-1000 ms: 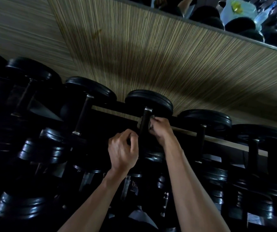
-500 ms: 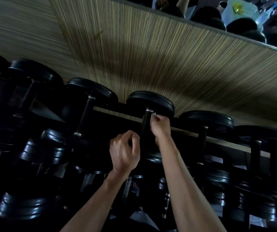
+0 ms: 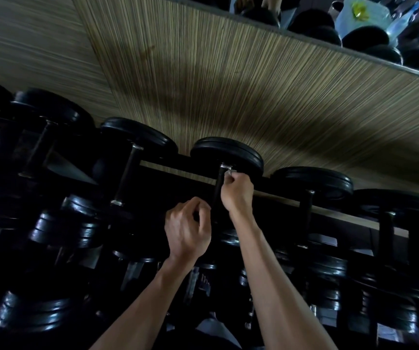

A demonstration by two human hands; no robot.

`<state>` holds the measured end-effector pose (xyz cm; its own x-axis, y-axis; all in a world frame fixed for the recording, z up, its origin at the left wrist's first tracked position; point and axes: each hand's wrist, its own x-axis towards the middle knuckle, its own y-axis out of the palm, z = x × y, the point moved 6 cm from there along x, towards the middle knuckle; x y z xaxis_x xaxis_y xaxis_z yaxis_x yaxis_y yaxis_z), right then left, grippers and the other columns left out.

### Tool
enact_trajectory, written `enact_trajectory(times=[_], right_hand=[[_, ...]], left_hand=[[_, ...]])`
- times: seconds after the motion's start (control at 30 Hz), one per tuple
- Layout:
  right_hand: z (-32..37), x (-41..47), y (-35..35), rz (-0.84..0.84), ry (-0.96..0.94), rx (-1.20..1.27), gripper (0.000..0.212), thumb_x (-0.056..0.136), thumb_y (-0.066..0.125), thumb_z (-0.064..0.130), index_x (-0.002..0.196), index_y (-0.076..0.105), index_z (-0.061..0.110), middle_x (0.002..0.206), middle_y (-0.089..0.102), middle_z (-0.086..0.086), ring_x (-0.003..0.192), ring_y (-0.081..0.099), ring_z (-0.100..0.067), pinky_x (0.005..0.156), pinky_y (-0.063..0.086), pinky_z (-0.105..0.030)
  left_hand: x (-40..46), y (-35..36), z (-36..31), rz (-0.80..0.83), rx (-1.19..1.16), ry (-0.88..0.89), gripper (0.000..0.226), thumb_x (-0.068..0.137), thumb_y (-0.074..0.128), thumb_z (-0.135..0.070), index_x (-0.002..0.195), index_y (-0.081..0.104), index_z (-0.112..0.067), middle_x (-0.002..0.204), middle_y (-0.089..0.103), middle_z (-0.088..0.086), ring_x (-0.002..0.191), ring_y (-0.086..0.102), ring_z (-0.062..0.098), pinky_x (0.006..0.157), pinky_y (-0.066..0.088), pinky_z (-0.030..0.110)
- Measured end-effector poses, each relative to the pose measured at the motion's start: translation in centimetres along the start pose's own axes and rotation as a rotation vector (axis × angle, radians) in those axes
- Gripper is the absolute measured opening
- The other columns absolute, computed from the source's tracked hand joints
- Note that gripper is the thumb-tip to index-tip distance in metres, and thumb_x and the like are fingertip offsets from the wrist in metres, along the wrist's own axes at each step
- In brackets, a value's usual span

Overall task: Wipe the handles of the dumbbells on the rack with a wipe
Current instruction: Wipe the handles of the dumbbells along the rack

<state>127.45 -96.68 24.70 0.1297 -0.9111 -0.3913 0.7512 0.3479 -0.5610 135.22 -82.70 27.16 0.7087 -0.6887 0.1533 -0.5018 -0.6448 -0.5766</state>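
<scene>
Head view looks down onto the dumbbell rack (image 3: 279,195), and the dumbbell (image 3: 227,154) being worked on sits in the top row, its round black head against the striped wood-grain wall (image 3: 228,84). Its dark handle (image 3: 218,188) runs down from that head, and right at the chrome collar a small pale wipe (image 3: 229,172) peeks out. The right hand (image 3: 237,192) has its fingers curled round the top of the handle, pinching the wipe against it, forearm reaching up from the lower right. The left hand (image 3: 187,231) sits lower and just left of the handle, fingers loosely curled, thumb near the forefinger; whether it holds anything cannot be told. Neighbouring dumbbells (image 3: 137,140) flank it, with darker rows below.
</scene>
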Motion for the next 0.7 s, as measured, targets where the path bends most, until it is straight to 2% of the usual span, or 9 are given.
enact_trajectory(times=[0.03, 0.1, 0.17, 0.23, 0.3, 0.37, 0.47, 0.57, 0.7], right_hand=[[-0.1, 0.2, 0.0, -0.009, 0.004, 0.033, 0.03, 0.106, 0.048, 0.021, 0.102, 0.073, 0.006, 0.078, 0.064, -0.005, 0.069, 0.059, -0.014, 0.058, 0.044, -0.02], [-0.6, 1.1, 0.0, 0.031, 0.116, 0.239, 0.035, 0.104, 0.05, 0.02, 0.076, 0.069, 0.011, 0.06, 0.061, -0.001, 0.06, 0.06, -0.02, 0.061, 0.051, -0.032], [-0.9, 1.4, 0.3, 0.123, 0.235, 0.461, 0.038, 0.105, 0.049, 0.015, 0.072, 0.066, 0.012, 0.054, 0.065, -0.002, 0.055, 0.067, -0.02, 0.065, 0.057, -0.038], [-0.7, 1.2, 0.4, 0.118, 0.191, 0.378, 0.037, 0.106, 0.048, 0.017, 0.072, 0.064, 0.013, 0.058, 0.065, -0.002, 0.059, 0.067, -0.021, 0.06, 0.056, -0.028], [-0.4, 0.2, 0.0, 0.046, 0.048, 0.13, 0.035, 0.106, 0.046, 0.021, 0.075, 0.061, 0.017, 0.064, 0.059, 0.003, 0.057, 0.057, -0.011, 0.048, 0.044, -0.015], [-0.3, -0.4, 0.1, 0.013, -0.064, 0.034, 0.029, 0.106, 0.045, 0.021, 0.082, 0.06, 0.02, 0.069, 0.056, 0.007, 0.059, 0.051, -0.003, 0.051, 0.038, -0.014], [0.1, 0.3, -0.3, -0.011, -0.008, 0.111, 0.037, 0.106, 0.046, 0.019, 0.07, 0.055, 0.018, 0.063, 0.051, 0.008, 0.054, 0.044, -0.002, 0.043, 0.034, -0.01], [0.3, 0.5, -0.8, 0.008, 0.069, 0.168, 0.043, 0.106, 0.047, 0.021, 0.064, 0.053, 0.018, 0.058, 0.048, 0.006, 0.049, 0.041, -0.005, 0.04, 0.031, -0.012], [0.1, -1.8, -1.8, 0.072, -0.06, 0.105, 0.038, 0.105, 0.048, 0.025, 0.07, 0.056, 0.015, 0.062, 0.052, 0.007, 0.049, 0.041, -0.001, 0.044, 0.033, -0.013]], left_hand=[[0.0, 0.0, -0.1, -0.001, -0.004, 0.002, 0.031, 0.088, 0.039, -0.023, 0.07, 0.064, -0.021, 0.053, 0.056, -0.01, 0.045, 0.051, 0.009, 0.042, 0.035, 0.019], [0.0, 0.0, 0.0, -0.003, -0.008, -0.001, 0.031, 0.088, 0.039, -0.022, 0.069, 0.064, -0.021, 0.054, 0.057, -0.01, 0.047, 0.052, 0.009, 0.044, 0.036, 0.019], [-0.1, 0.1, 0.2, -0.002, -0.013, -0.009, 0.031, 0.088, 0.039, -0.023, 0.07, 0.064, -0.021, 0.054, 0.058, -0.01, 0.048, 0.053, 0.008, 0.044, 0.038, 0.022], [-0.1, 0.1, 0.3, -0.006, -0.009, -0.008, 0.033, 0.088, 0.038, -0.024, 0.07, 0.065, -0.021, 0.055, 0.059, -0.01, 0.048, 0.053, 0.009, 0.043, 0.04, 0.026], [-0.1, 0.1, 0.1, -0.01, -0.005, -0.007, 0.033, 0.088, 0.037, -0.025, 0.071, 0.065, -0.021, 0.056, 0.06, -0.01, 0.048, 0.054, 0.009, 0.043, 0.041, 0.028], [0.0, 0.0, -0.1, -0.016, -0.009, 0.003, 0.033, 0.089, 0.038, -0.024, 0.071, 0.066, -0.021, 0.055, 0.059, -0.01, 0.047, 0.053, 0.009, 0.042, 0.04, 0.026], [0.0, 0.0, 0.0, -0.02, -0.012, 0.01, 0.032, 0.088, 0.038, -0.023, 0.071, 0.065, -0.021, 0.056, 0.06, -0.01, 0.049, 0.054, 0.009, 0.044, 0.04, 0.024], [-0.1, 0.1, 0.1, -0.005, -0.008, -0.005, 0.031, 0.087, 0.039, -0.023, 0.07, 0.065, -0.022, 0.056, 0.06, -0.011, 0.051, 0.054, 0.008, 0.045, 0.037, 0.018], [-0.1, 0.2, 0.3, 0.055, 0.023, -0.033, 0.03, 0.09, 0.04, -0.029, 0.077, 0.067, -0.023, 0.06, 0.06, -0.013, 0.054, 0.056, 0.006, 0.05, 0.039, 0.019]])
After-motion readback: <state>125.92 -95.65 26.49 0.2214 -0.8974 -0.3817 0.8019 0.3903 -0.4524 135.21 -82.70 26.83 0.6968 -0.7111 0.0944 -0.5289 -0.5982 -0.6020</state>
